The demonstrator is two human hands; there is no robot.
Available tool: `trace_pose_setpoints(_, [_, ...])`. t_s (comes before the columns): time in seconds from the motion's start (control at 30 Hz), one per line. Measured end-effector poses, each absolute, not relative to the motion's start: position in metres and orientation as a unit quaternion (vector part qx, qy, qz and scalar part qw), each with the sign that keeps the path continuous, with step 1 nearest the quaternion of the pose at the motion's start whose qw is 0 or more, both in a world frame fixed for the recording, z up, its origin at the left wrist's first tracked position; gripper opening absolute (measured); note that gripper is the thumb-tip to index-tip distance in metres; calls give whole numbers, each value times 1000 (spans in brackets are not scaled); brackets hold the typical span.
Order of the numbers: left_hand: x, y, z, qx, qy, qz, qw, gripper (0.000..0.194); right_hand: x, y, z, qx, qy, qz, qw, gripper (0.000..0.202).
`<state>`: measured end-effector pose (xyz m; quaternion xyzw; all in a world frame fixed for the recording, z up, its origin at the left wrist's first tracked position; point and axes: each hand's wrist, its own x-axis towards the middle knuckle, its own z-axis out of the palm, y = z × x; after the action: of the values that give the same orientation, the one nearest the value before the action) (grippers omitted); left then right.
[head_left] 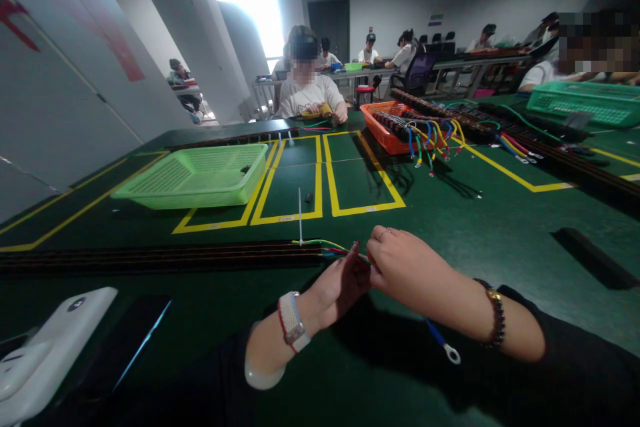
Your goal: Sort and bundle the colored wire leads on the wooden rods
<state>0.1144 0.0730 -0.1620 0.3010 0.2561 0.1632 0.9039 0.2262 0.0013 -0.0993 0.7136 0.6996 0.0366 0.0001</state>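
Colored wires (334, 247) run out of the right end of a long dark strip (200, 257) on the green table. My left hand (345, 283) is closed around these wires, with its thumb pointing up. Right beside it, my right hand (393, 257) pinches the same bundle, its fingers curled and partly hiding the wires. A blue wire with a ring terminal (451, 353) hangs out below my right forearm. An upright white cable tie (301, 217) stands at the strip near its right end.
A light green basket (200, 177) sits behind the strip. Farther right are an orange basket (387, 140) with wired strips and a teal basket (585, 103). A phone (125, 340) and white device (60, 340) lie front left. A person (310, 93) sits opposite.
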Motion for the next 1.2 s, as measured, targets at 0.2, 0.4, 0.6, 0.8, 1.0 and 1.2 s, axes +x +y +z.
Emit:
trace_pose_setpoints(0.2, [113,71,-160,319,262,153,898,26,244,6,-101,738,674,13,-18,29])
trace_pose_setpoints(0.4, [113,68,-157,347,271,154,885,23,267,27,-106,761,647,-35,-35,29])
trace_pose_setpoints(0.6, [112,68,-157,362,278,147,877,29,276,44,-122,771,633,-45,-43,32])
trace_pose_setpoints(0.8, [113,67,-156,361,284,147,876,28,278,46,-133,766,641,-24,-44,34])
trace_pose_setpoints(1.0, [114,69,-160,346,274,147,885,26,270,39,-118,752,658,-23,-36,31])
trace_pose_setpoints(1.2, [115,73,-164,331,290,151,885,19,250,18,-95,720,692,-37,-25,48])
